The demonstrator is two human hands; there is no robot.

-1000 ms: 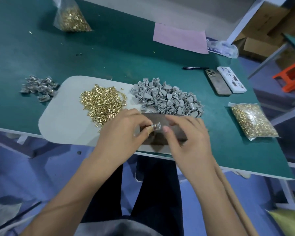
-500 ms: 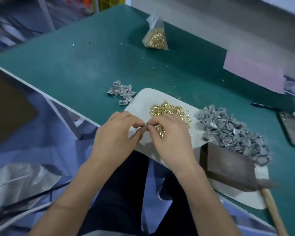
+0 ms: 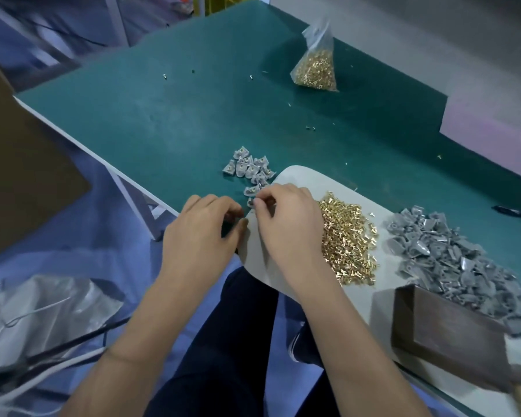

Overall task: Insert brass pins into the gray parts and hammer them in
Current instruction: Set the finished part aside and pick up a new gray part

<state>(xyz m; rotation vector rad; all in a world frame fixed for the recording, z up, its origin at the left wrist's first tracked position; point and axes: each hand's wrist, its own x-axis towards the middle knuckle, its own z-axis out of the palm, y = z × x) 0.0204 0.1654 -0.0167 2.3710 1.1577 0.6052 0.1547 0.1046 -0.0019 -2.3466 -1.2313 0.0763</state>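
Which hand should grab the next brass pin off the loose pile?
Likely the right hand: the loose brass pin pile lies directly beside it on the gray mat. The left hand sits farther away, off the mat's edge.

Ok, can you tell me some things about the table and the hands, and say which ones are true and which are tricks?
1. The loose pile of brass pins lies on the pale mat. True.
2. The big heap of gray parts sits left of the pins. False: it sits to their right, by the dark block.
3. The bag of pins is in the left hand. False: the bag stands alone far back on the green table.
4. The right hand is at the small pile of finished parts. True: its fingertips reach the pile's near edge.
5. Both hands are above the table's near edge. True.
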